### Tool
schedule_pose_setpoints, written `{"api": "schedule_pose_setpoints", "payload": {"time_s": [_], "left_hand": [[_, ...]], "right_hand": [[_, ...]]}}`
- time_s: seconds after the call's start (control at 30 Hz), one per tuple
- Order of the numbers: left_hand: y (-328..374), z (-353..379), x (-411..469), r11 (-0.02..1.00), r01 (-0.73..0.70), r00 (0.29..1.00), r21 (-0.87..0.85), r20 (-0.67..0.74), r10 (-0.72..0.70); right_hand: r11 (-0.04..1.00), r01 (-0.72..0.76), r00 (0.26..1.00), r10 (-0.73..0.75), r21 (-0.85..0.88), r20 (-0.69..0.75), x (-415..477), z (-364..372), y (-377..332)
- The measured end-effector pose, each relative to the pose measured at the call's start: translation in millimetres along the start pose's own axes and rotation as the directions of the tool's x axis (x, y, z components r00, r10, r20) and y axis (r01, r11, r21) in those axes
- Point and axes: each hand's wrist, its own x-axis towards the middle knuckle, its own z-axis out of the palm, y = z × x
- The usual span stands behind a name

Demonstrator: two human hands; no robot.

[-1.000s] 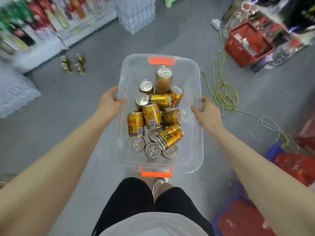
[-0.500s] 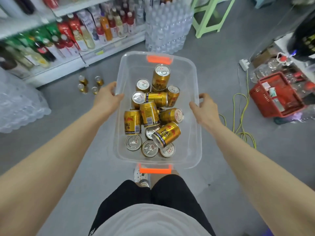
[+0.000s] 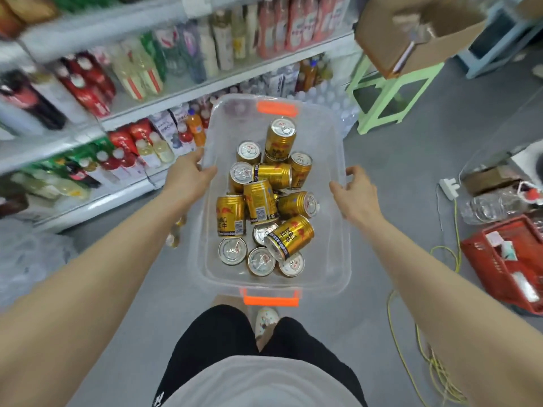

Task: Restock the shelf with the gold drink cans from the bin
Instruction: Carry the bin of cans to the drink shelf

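Note:
A clear plastic bin [image 3: 335,160] with orange handles hangs in front of me above the grey floor. Several gold drink cans [image 3: 260,201] lie jumbled inside it, some upright, some on their sides. My left hand [image 3: 188,174] grips the bin's left rim and my right hand [image 3: 357,195] grips its right rim. White shelves [image 3: 188,88] packed with bottled drinks stand ahead and to the left, close to the bin's far end. A couple of gold cans on the floor [image 3: 176,233] show blurred just left of the bin.
A green stool [image 3: 390,95] with a cardboard box [image 3: 423,33] on top stands at the back right, next to a stack of bottled water [image 3: 329,98]. A red basket [image 3: 508,259], a power strip [image 3: 448,188] and a yellow cable [image 3: 423,348] lie on the floor at the right. Wrapped water packs [image 3: 29,259] sit at the left.
I have carried the bin closer to the shelves; they now fill the upper left, and the floor cans have slid in beside the bin's left edge. Both hands keep their grip.

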Motion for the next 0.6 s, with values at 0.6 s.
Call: {"api": "schedule_pose_setpoints", "payload": {"time_s": [0.6], "left_hand": [[214.2,102.5,410.4,0.944,-0.241,0.943,0.226,0.283,0.173]], "right_hand": [[0.954,-0.299,0.953,0.300,0.031,-0.033,359.4,-20.5,-51.9]]}}
